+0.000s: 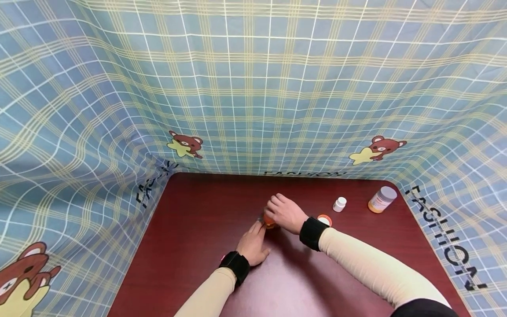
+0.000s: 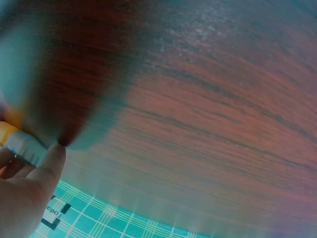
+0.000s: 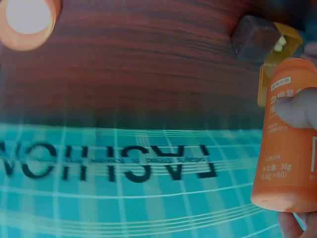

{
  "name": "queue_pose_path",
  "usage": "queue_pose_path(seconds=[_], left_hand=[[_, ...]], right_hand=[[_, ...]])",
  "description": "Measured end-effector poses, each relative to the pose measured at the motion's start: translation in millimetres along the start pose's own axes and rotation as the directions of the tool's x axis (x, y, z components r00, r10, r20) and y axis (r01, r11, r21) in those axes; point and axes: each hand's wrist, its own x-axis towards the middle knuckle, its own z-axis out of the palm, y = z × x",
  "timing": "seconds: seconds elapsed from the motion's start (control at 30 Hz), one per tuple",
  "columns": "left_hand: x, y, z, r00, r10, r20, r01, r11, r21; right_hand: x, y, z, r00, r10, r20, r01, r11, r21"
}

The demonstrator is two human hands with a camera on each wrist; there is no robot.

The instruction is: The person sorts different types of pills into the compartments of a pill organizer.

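My right hand (image 1: 288, 214) grips an orange pill bottle (image 3: 285, 168) with white printing. The bottle tilts, its mouth end right by a small pill box (image 3: 257, 38) that has a dark clear part and amber lids. One amber compartment (image 3: 293, 42) stands open with a few pale tablets (image 3: 280, 44) inside. My left hand (image 1: 250, 246) lies low over the table, its fingers stretched forward against the pill box and its thumb spread apart. In the left wrist view the fingers (image 2: 49, 166) touch the greyish box at the left edge.
On the dark red wooden table (image 1: 190, 220), an orange cap (image 1: 325, 220) with a white inside lies beyond my right wrist. Farther right stand a small white bottle (image 1: 339, 204) and a larger jar (image 1: 382, 199) with a grey lid. Blue plaid cloth (image 1: 253, 110) surrounds the table's back and sides.
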Motion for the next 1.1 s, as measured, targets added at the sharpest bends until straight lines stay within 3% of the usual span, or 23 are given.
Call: queue_pose_path(seconds=[0.2,0.3,0.37,0.47,0.6,0.77,0.83,0.87,0.93,1.1], left_hand=[[-0.9,1.0,1.0,1.000,-0.008,0.017,0.008,1.000,-0.008],[-3.9,1.2,2.2,1.000,-0.007,0.016,0.008,1.000,-0.013],[-6.0,1.5,2.2,1.000,-0.010,0.021,0.011,1.000,-0.023],[-6.8,1.9,0.6,0.999,-0.015,0.030,0.017,0.999,-0.048],[-4.0,3.0,-2.5,0.999,-0.018,0.032,0.020,0.996,-0.082],[-2.0,0.9,-4.9,1.000,-0.016,0.006,0.016,0.994,-0.105],[0.2,-0.2,-5.7,1.000,-0.013,-0.003,0.012,0.995,-0.103],[1.3,-0.8,-5.9,1.000,-0.011,-0.004,0.011,0.995,-0.104],[2.9,-1.5,-6.4,1.000,-0.012,0.002,0.012,0.994,-0.112],[5.8,-1.0,-9.9,1.000,-0.024,0.007,0.025,0.984,-0.178]], right_hand=[[-18,8,2.9,0.979,0.201,-0.021,-0.193,0.961,0.197],[-29,8,3.5,0.954,0.301,-0.003,-0.286,0.908,0.305],[-35,6,5.4,0.924,0.380,0.031,-0.363,0.853,0.375],[-44,1,9.8,0.846,0.526,0.088,-0.498,0.720,0.484],[-54,-6,9.9,0.691,0.709,0.141,-0.619,0.480,0.621],[-58,-20,12.0,0.488,0.845,0.220,-0.596,0.138,0.791],[-59,-24,13.1,0.421,0.873,0.247,-0.545,0.026,0.838],[-59,-26,13.1,0.394,0.883,0.256,-0.520,-0.015,0.854],[-59,-30,12.7,0.362,0.892,0.271,-0.474,-0.074,0.878],[-59,-37,10.9,0.349,0.888,0.301,-0.450,-0.123,0.885]])
